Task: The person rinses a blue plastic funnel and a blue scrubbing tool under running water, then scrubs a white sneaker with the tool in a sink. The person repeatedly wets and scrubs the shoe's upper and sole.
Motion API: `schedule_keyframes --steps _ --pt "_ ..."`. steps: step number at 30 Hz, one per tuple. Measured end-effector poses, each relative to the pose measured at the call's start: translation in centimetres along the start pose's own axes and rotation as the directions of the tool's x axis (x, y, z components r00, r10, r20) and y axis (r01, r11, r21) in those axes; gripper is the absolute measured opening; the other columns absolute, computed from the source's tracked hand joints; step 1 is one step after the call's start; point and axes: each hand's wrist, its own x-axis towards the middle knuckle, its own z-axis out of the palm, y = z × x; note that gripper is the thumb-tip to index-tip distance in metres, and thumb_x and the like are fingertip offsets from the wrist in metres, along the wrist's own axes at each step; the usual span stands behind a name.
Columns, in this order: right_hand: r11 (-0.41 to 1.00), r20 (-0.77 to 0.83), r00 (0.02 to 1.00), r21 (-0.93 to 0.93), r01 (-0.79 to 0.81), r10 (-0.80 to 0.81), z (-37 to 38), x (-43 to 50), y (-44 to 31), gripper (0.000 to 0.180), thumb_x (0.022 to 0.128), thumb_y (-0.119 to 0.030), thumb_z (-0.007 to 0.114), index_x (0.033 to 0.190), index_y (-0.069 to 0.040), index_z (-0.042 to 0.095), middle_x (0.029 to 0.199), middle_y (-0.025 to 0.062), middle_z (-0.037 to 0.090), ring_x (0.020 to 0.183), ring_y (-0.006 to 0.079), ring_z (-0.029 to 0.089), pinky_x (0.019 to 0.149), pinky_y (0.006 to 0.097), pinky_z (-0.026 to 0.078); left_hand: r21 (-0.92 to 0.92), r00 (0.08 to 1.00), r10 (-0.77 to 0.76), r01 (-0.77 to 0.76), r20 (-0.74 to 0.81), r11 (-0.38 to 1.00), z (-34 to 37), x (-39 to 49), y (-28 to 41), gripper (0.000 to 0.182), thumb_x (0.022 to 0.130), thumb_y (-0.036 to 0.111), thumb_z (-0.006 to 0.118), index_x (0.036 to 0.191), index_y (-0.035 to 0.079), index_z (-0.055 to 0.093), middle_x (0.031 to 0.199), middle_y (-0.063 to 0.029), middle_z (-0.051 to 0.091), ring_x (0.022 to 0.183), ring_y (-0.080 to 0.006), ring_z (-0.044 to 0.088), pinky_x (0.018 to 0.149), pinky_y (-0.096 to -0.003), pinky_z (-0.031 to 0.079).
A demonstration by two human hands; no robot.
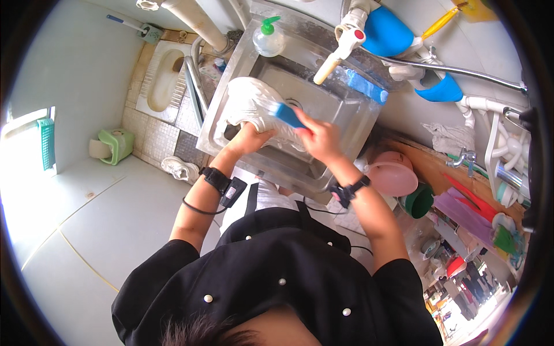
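A white knit sneaker (251, 97) is held over the near left part of a stainless steel sink (368, 129). My left hand (251, 139) grips it at the ankle opening, some fingers hidden inside. In my right hand (320, 136) is a blue-handled scrubbing brush (289, 115), its pale bristles blurred against the sneaker's side. More white material shows below the brush, partly hidden by my hands; I cannot tell whether it is part of the same sneaker. A faucet (342, 52) with a pale nozzle hangs over the basin's far side.
On the sink's back left corner stands a clear pump bottle (268, 41) with a green top. A blue brush (367, 86) lies on the right rim. Another white sneaker (179, 168) rests on the floor at left. Pink (394, 173) and green buckets (417, 201) stand at right.
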Motion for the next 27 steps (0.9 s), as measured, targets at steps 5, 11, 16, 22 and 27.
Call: schedule_keyframes --steps 5,11,16,22,27 --pt "0.991 0.075 0.992 -0.098 -0.092 0.1 -1.9 -1.9 -0.6 0.052 0.082 -0.014 0.07 0.132 -0.018 0.059 0.093 0.0165 0.07 0.068 0.0318 0.068 0.06 0.0375 0.054 0.048 0.999 0.002 0.0 -0.051 0.999 1.5 -0.6 0.9 0.034 0.087 0.017 0.069 0.116 -0.001 0.063 0.113 -0.015 0.066 0.108 -0.0252 0.06 0.096 -0.0371 0.046" --pt "0.987 0.061 0.998 -0.158 -0.001 0.011 2.0 2.0 -4.8 0.051 0.081 -0.018 0.071 0.131 -0.021 0.061 0.085 0.0138 0.07 0.067 0.031 0.067 0.058 0.0378 0.052 -0.143 0.993 -0.017 0.033 0.118 0.989 0.7 0.8 1.5 0.036 0.087 0.013 0.066 0.119 0.0 0.059 0.112 -0.0156 0.065 0.107 -0.0283 0.06 0.095 -0.037 0.046" --pt "0.991 0.034 0.996 -0.107 -0.08 0.084 -0.8 -4.1 -1.8 0.052 0.081 -0.025 0.071 0.131 -0.021 0.061 0.076 0.0121 0.068 0.061 0.0297 0.065 0.053 0.038 0.05 0.027 0.997 0.077 -0.076 -0.03 0.997 0.4 0.2 2.0 0.04 0.086 0.012 0.069 0.123 0.001 0.058 0.115 -0.0097 0.065 0.11 -0.0188 0.057 0.096 -0.0333 0.045" --pt "0.993 -0.03 1.0 -0.119 0.004 -0.008 1.6 2.4 -5.7 0.049 0.082 -0.023 0.071 0.13 -0.018 0.062 0.071 0.0118 0.065 0.057 0.0313 0.062 0.052 0.0395 0.047 -0.217 0.997 0.076 -0.077 -0.013 0.973 -0.8 1.5 2.2 0.022 0.088 0.009 0.065 0.109 0.003 0.063 0.098 -0.0015 0.065 0.093 -0.011 0.058 0.08 -0.0289 0.049" --pt "0.997 -0.152 0.988 -0.064 -0.037 0.027 1.6 -1.5 -4.0 0.049 0.083 -0.026 0.069 0.131 -0.02 0.06 0.071 0.009 0.066 0.059 0.0311 0.063 0.053 0.0403 0.047 -0.122 0.994 0.074 -0.064 0.078 0.99 -1.6 1.0 3.8 0.038 0.083 0.006 0.069 0.119 0.001 0.059 0.103 -0.0043 0.063 0.096 -0.0129 0.058 0.084 -0.0289 0.048"
